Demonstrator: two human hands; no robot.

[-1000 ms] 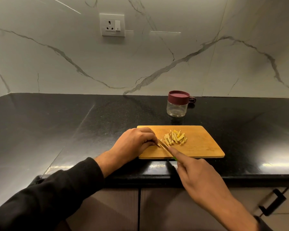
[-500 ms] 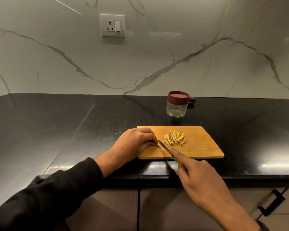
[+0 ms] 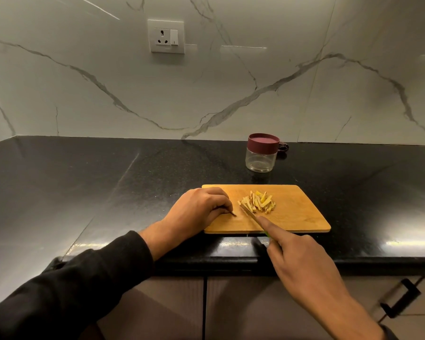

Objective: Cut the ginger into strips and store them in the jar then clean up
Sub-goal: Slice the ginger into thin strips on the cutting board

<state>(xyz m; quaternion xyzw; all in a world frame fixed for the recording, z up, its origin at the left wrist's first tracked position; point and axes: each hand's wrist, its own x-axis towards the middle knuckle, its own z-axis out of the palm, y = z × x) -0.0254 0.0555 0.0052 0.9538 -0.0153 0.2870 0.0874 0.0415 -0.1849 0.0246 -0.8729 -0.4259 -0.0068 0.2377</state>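
the left hand [image 3: 199, 208] rests curled on the wooden cutting board [image 3: 302, 217], fingertips pinching a small bit of ginger [image 3: 233, 213]. the right hand [image 3: 302, 263] grips a knife [image 3: 248, 212], index finger stretched along its blade, edge against the pile of ginger strips [image 3: 258, 204]. the lidded jar [image 3: 262, 152] stands behind the board on the black counter [image 3: 84, 187].

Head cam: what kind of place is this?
Most likely a home kitchen: a black stone counter under a marble-look wall with a socket, cupboard doors below, and a cutting board with ginger strips beside a jar.
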